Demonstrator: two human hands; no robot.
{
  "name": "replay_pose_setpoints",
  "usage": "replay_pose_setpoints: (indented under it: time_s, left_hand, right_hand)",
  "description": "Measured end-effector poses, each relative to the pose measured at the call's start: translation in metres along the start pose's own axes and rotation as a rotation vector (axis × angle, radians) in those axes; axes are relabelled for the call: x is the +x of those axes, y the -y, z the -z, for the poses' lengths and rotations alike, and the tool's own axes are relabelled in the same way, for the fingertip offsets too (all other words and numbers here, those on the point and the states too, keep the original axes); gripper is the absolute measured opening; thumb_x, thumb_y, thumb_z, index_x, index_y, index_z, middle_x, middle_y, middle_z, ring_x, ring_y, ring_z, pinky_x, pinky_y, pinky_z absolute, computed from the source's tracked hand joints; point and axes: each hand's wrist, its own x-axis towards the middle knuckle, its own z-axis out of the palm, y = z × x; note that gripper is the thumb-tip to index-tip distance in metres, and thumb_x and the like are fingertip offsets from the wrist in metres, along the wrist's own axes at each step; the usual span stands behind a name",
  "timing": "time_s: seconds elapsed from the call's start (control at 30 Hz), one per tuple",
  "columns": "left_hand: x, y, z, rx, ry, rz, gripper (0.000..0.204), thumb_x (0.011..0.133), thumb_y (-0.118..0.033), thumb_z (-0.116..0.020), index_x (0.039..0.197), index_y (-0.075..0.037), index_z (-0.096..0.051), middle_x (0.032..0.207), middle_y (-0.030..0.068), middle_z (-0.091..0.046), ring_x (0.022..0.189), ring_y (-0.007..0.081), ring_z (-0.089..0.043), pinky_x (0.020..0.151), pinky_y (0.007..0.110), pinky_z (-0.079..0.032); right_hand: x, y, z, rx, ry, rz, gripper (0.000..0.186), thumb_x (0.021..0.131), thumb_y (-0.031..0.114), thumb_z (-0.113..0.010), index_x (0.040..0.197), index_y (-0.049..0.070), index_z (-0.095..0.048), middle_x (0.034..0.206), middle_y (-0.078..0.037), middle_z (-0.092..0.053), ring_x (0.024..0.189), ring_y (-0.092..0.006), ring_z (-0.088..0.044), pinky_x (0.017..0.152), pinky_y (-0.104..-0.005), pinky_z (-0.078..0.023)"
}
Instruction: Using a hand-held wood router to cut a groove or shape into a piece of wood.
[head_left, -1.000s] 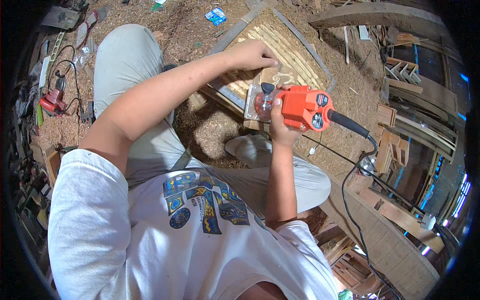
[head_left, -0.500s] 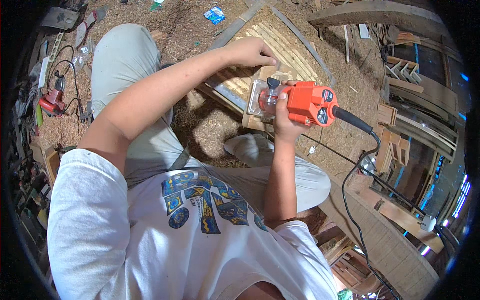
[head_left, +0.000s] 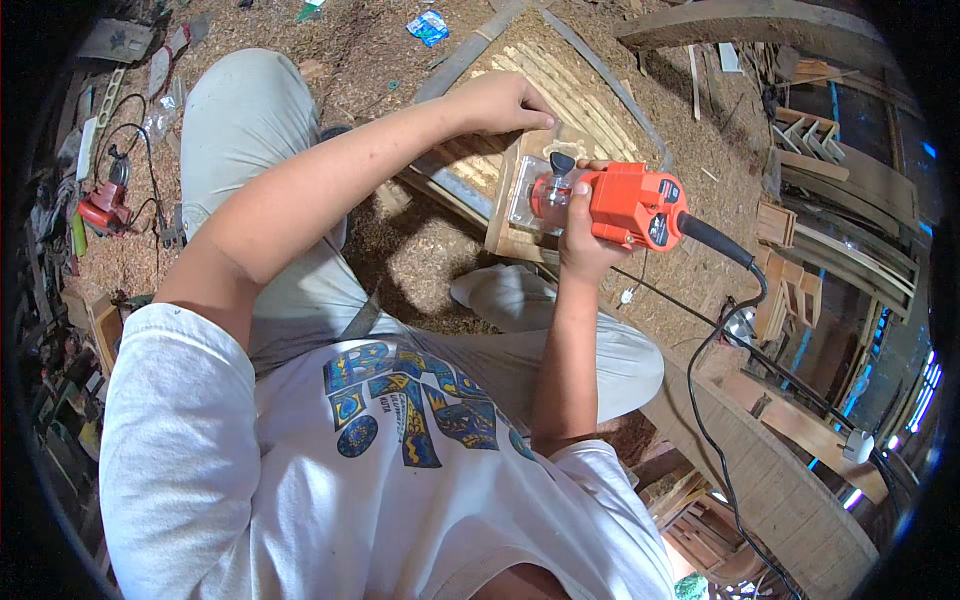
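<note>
My right hand point(head_left: 585, 235) is wrapped around an orange trim router point(head_left: 632, 205) with a clear base and a black wing knob. The router's base rests on a small wooden board point(head_left: 506, 236), near the board's middle. A scalloped cut-out shows in the board just beyond the base. My left hand point(head_left: 508, 103) is closed at the far edge of the board, its fingertips curled down against it. What lies under those fingers is partly hidden. Beneath the board is a slatted wooden work surface point(head_left: 560, 82) with a grey frame. The router bit cannot be made out.
The router's black cord point(head_left: 693, 385) trails right past a wooden beam point(head_left: 770, 480). A red power tool point(head_left: 103, 205) with its cord lies at far left. Wood shavings cover the ground, with a blue wrapper point(head_left: 428, 29) on them. Wooden pieces point(head_left: 790, 290) are stacked at right.
The router and my right hand have shifted slightly to the right across the board, baring more of its left part. My left hand has stayed nearly in place.
</note>
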Motion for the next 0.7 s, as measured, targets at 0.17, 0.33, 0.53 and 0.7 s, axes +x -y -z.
replay_pose_setpoints:
  time_s: [0.17,0.33,0.53,0.7]
  left_hand:
    - [-0.004,-0.006,0.002,0.018,-0.011,0.034,0.033,0.094,-0.044,-0.075,0.115,-0.021,-0.084,0.105,0.0117,-0.081,0.093,0.0300,-0.077,0.088,0.041,-0.058]
    - [-0.001,0.000,0.000,0.014,-0.032,0.012,0.034,0.093,-0.047,-0.075,0.113,-0.021,-0.084,0.101,0.0123,-0.081,0.090,0.0303,-0.076,0.086,0.041,-0.058]
    - [0.001,-0.007,0.004,0.042,0.042,0.060,0.040,0.096,-0.046,-0.074,0.119,-0.014,-0.081,0.112,0.0126,-0.080,0.101,0.0269,-0.077,0.092,0.038,-0.057]
    - [0.003,-0.002,0.003,0.021,0.044,0.048,0.041,0.096,-0.045,-0.074,0.118,-0.012,-0.082,0.115,0.0111,-0.080,0.103,0.0258,-0.077,0.093,0.038,-0.057]
  right_hand:
    - [-0.001,0.001,-0.005,0.027,-0.018,-0.015,0.038,0.084,-0.003,-0.078,0.119,-0.004,-0.064,0.107,-0.012,-0.073,0.094,-0.0202,-0.072,0.090,-0.0358,-0.059]
    - [-0.001,0.003,-0.003,-0.026,0.100,-0.024,0.040,0.089,-0.001,-0.074,0.126,-0.002,-0.058,0.115,-0.014,-0.068,0.106,-0.0259,-0.069,0.099,-0.0425,-0.056]
    - [-0.004,0.004,-0.008,0.013,0.081,0.004,0.039,0.089,-0.001,-0.073,0.125,-0.002,-0.059,0.115,-0.014,-0.068,0.105,-0.0260,-0.070,0.099,-0.0421,-0.056]
    - [-0.012,0.011,-0.009,-0.107,0.146,0.016,0.035,0.089,0.000,-0.073,0.122,-0.002,-0.061,0.114,-0.013,-0.069,0.105,-0.0251,-0.070,0.098,-0.0408,-0.056]
